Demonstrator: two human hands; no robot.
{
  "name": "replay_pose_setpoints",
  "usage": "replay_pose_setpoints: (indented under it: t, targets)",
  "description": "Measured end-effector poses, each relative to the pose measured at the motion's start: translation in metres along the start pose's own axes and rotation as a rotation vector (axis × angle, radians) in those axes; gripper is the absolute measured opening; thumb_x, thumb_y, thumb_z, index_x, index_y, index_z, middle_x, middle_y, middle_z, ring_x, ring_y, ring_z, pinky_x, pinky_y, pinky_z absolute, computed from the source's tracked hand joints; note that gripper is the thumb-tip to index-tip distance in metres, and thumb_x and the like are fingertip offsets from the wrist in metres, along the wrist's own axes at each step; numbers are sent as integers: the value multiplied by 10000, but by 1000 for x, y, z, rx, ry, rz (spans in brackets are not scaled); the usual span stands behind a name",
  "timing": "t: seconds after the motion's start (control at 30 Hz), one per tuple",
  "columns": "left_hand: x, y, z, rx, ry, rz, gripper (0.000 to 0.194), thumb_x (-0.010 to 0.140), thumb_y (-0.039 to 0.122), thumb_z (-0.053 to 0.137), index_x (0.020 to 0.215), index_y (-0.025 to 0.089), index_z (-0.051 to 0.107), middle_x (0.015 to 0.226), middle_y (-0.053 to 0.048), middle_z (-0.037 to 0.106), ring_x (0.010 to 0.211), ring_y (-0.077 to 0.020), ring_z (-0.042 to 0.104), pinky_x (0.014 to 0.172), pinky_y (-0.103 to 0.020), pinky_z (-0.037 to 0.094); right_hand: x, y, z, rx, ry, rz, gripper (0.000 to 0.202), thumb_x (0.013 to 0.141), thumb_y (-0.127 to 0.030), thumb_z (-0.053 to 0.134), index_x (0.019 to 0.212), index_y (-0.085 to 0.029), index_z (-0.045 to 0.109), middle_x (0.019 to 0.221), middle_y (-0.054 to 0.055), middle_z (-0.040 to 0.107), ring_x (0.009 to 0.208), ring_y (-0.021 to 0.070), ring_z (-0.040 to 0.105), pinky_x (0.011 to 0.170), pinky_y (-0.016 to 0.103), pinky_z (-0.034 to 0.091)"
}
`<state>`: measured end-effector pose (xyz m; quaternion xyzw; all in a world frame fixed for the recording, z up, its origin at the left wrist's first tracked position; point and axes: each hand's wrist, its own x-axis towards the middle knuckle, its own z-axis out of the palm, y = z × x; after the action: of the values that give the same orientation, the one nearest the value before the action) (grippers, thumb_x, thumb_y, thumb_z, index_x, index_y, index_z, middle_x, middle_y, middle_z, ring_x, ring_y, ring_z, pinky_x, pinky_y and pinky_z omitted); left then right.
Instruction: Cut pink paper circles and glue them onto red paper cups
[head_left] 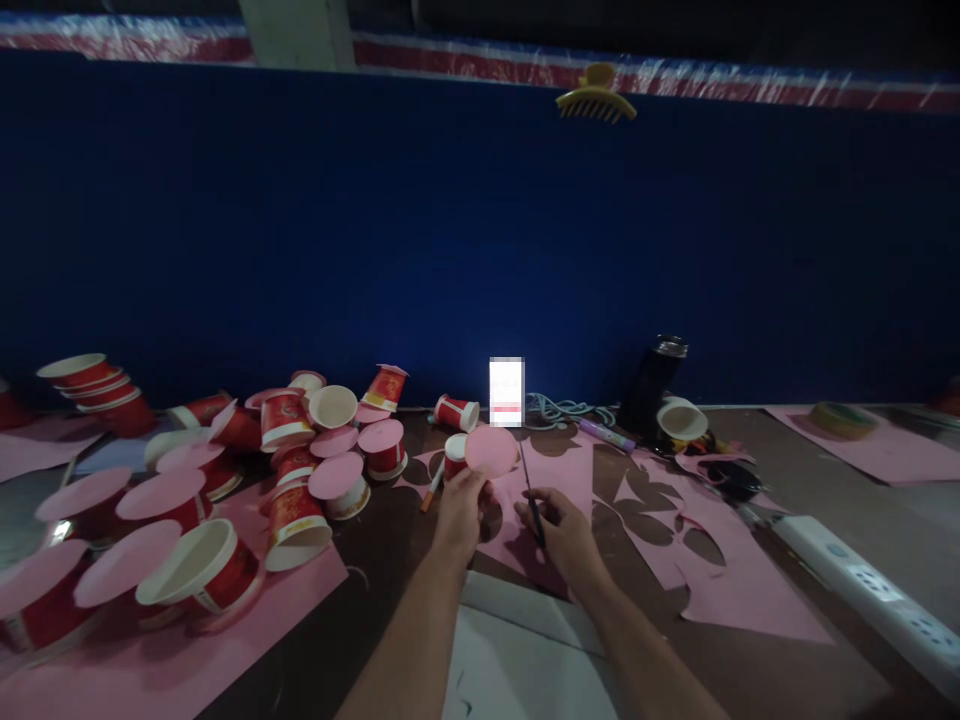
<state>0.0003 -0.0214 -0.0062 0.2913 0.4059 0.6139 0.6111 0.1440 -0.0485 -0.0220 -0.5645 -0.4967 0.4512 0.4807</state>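
A round pink paper disc [492, 452] is pinched between the thumb and fingers of my left hand [462, 510]. To its right, my right hand [559, 525] grips dark-handled scissors [535, 510], whose narrow blades point up and away from me, apart from the disc. Just behind my left hand stands a red and white paper cup [454, 456], partly covered by the disc. Under both hands lies a pink paper sheet [566, 470]. A cigarette-like white and orange stick [431, 488] rests left of my left hand.
Several red paper cups with pink discs [337, 478] crowd the left side. Cut pink scraps [742, 580] lie on the right. Farther out are a black flask [652, 380], a tipped cup [681, 420], a purple tube [606, 436], a cable [566, 408] and a white power strip [870, 590].
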Motion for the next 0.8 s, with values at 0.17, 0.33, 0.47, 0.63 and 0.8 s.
replay_pose_setpoints:
  t: [0.17, 0.33, 0.47, 0.63, 0.8]
  targets:
    - [1, -3, -2, 147, -37, 44, 313, 694, 435, 671, 636, 151, 555, 544, 40, 501, 478, -58, 437, 464, -174, 329, 0, 4, 1, 20, -23, -15, 457, 662, -488, 713, 988, -175, 645, 551, -59, 479, 466, 86, 392, 428, 211, 294]
    - [2, 0, -4, 266, -15, 95, 276, 688, 423, 673, 689, 159, 592, 507, 46, 493, 459, -64, 419, 439, -172, 268, -1, 1, 2, 60, -33, -13, 445, 656, -478, 724, 977, -177, 658, 541, -67, 450, 465, 79, 382, 424, 205, 295]
    - [8, -4, -7, 259, 31, 141, 299, 662, 425, 701, 758, 158, 607, 507, 54, 497, 453, -66, 422, 456, -176, 286, 0, 1, 3, 89, -37, -3, 452, 657, -477, 724, 985, -175, 649, 541, -67, 457, 461, 82, 392, 424, 208, 312]
    - [14, -11, -10, 243, 2, 153, 301, 677, 421, 697, 774, 147, 618, 538, 55, 479, 475, -56, 418, 470, -168, 314, 1, 4, 3, 126, -49, 1, 472, 655, -465, 728, 1013, -171, 641, 574, -51, 502, 480, 90, 418, 435, 213, 320]
    - [13, -12, -11, 187, 42, 95, 370, 647, 431, 721, 875, 149, 647, 572, 46, 519, 481, -57, 456, 465, -161, 358, 5, 5, 1, 133, 4, -4, 505, 614, -444, 754, 1026, -165, 670, 622, -14, 585, 533, 120, 487, 481, 235, 387]
